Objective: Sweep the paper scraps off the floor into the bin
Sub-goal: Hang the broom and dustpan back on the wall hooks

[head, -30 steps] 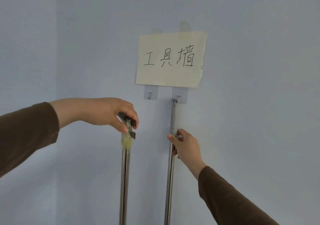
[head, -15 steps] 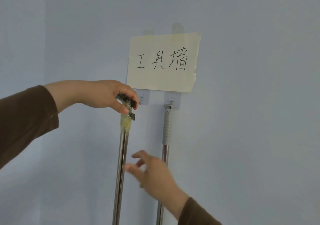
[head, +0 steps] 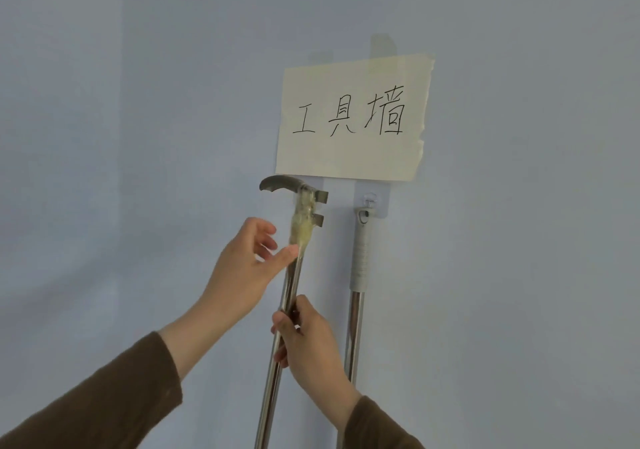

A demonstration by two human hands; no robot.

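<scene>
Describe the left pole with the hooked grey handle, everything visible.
The left pole is shiny metal, tilted, its lower end out of frame. A curved grey handle tops it, over a yellowish taped wrap. The right hand grips the shaft; the left hand is open, thumb touching it below the wrap.

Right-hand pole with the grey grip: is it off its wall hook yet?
No. The grey-grip pole hangs by its end loop from the wall hook, and neither hand touches it.

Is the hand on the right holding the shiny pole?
Touching. The head view shows the right hand wrapped around the left pole, fingers closed on the metal.
</scene>
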